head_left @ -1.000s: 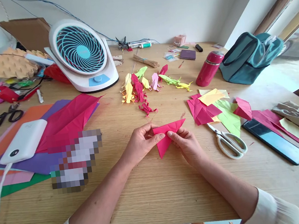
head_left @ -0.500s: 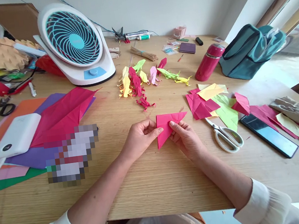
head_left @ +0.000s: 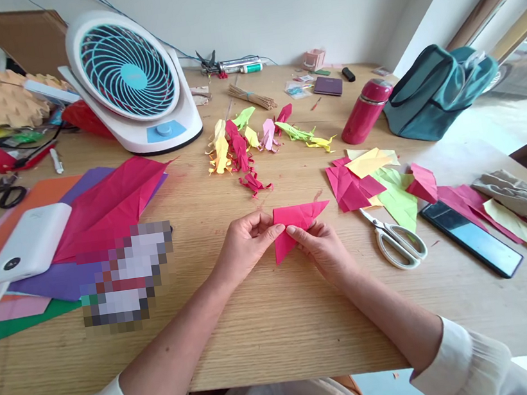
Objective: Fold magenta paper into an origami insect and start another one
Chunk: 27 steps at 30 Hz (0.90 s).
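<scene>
A pinkish-red sheet of origami paper [head_left: 290,216], folded into a triangle, is held just above the table between both hands. My left hand [head_left: 251,244] pinches its left edge, thumb on top and fingers curled behind. Over its lower right side, my right hand [head_left: 321,245] grips the paper with the thumb pressed on the front near the left thumb; the other fingers are mostly hidden behind. Beyond the hands lies a small red folded paper figure [head_left: 255,183], with several more colourful paper figures [head_left: 238,145] grouped behind it.
White-handled scissors [head_left: 400,244], a phone [head_left: 473,238] and creased paper pieces [head_left: 351,182] lie to the right. A red flask [head_left: 366,112] and teal bag [head_left: 430,98] stand behind them. Leftward are a fan [head_left: 131,79], coloured sheets [head_left: 108,198] and a white power bank [head_left: 31,241].
My right thumb has slid left across the folded paper, closer to my left thumb. The left hand keeps its pinch, and the view has shifted slightly.
</scene>
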Motion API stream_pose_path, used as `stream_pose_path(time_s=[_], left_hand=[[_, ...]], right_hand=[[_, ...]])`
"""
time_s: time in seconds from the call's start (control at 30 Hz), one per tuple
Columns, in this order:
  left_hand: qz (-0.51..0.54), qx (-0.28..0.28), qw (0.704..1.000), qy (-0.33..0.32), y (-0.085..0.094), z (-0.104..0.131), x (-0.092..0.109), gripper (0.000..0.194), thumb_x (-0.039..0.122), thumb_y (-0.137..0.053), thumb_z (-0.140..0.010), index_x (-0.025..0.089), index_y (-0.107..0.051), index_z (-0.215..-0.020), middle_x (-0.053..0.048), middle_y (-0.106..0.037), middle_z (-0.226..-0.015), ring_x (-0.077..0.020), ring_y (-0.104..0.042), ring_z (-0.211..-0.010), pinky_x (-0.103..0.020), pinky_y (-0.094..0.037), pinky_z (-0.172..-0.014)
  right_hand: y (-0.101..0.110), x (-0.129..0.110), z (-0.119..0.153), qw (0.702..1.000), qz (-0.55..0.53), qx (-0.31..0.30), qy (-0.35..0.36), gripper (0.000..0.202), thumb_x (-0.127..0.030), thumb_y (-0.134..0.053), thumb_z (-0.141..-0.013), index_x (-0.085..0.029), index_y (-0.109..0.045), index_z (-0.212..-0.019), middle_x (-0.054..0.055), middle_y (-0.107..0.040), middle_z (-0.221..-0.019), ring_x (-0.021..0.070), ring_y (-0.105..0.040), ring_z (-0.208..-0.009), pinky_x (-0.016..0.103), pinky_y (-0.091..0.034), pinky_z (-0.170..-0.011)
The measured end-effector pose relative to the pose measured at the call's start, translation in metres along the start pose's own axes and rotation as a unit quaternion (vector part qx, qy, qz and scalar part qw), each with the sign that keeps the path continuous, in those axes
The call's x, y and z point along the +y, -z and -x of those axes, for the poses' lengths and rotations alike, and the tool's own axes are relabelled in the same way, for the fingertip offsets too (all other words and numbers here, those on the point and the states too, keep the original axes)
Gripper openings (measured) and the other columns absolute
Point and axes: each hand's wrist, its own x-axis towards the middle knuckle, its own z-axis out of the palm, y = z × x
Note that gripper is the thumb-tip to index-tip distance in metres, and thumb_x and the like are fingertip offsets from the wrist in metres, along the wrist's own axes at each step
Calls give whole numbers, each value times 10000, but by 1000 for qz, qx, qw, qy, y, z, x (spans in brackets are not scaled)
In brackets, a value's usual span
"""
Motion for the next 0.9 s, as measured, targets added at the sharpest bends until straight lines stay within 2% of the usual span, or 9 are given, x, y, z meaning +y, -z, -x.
stream_pose_path(time_s=[0.17,0.3,0.5,0.67,0.9], left_hand=[[-47,41,998,-31,2,2,4,302,362,-735,-805,157,-577,-650,48,-499,-626,-85,-443,-598,-214,-369,-584],[-43,32,998,-30,3,1,4,247,361,-740,-808,156,-628,-726,36,-568,-666,-93,-491,-628,-216,-395,-616],[-48,-6,999,-11,6,0,0,252,376,-752,-796,150,-651,-750,30,-582,-670,-100,-497,-630,-218,-392,-604],[-14,-2,1000,14,4,1,1,294,396,-751,-792,145,-624,-704,34,-566,-647,-98,-497,-627,-215,-403,-618],[-8,-19,999,30,6,-2,1,266,379,-798,-735,142,-689,-788,15,-643,-711,-113,-553,-664,-215,-437,-627]], right_hand=[[-2,0,2,1000,28,-4,13,230,-414,-857,-695,-250,-791,-842,18,-792,-870,194,-717,-819,331,-543,-864],[-2,3,1,999,33,-2,25,243,-413,-874,-661,-252,-794,-823,19,-792,-849,202,-714,-792,343,-550,-847],[-4,6,2,997,68,-9,30,269,-445,-874,-637,-234,-788,-780,15,-779,-767,184,-690,-705,315,-556,-749],[-7,6,2,997,58,-17,37,274,-453,-887,-612,-237,-773,-737,7,-765,-737,181,-673,-674,324,-555,-734],[-6,7,2,996,74,-4,43,264,-437,-889,-612,-228,-759,-706,15,-754,-716,187,-662,-662,329,-544,-714]])
